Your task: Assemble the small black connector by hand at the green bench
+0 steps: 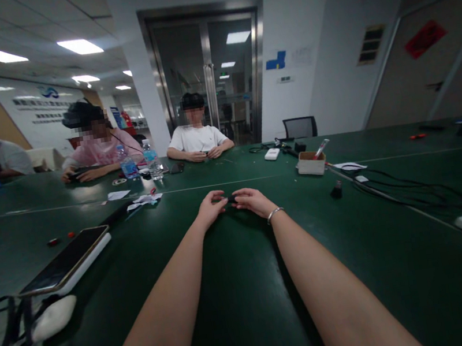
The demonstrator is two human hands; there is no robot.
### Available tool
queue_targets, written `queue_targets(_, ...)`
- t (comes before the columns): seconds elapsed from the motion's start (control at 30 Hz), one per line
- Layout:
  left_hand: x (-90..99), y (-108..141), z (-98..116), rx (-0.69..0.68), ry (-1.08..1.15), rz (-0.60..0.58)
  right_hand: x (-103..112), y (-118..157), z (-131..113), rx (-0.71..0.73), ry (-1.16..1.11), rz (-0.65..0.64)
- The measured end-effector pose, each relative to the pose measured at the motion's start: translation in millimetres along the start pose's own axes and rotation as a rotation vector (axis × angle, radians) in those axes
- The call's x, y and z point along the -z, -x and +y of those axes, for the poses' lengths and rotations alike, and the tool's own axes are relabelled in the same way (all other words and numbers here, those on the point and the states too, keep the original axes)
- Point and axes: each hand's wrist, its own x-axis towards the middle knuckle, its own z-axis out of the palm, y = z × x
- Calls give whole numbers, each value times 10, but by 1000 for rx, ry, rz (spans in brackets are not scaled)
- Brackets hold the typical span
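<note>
You're in an office meeting room, seated at a long green counter with people wearing headsets around its far side. Ahead of you are metal-framed glass doors, with bright ceiling panels overhead. A wall sign with a blue logo and a black mesh chair suit a workplace.

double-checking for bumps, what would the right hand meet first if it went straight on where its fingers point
Probably the small dark object right at its fingertips; the right hand points inward, so the left hand seems next, though depth is unclear.
</note>
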Motion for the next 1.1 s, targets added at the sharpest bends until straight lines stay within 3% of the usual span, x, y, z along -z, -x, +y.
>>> queue_targets(0.67, -19, -31, 1, 59, -18, -52, 0, -5, -3, -10, 3, 6)
queue_targets(1.1, -38, -73, -39, 101, -124, 25, -10, 5, -23, -25, -10, 0)
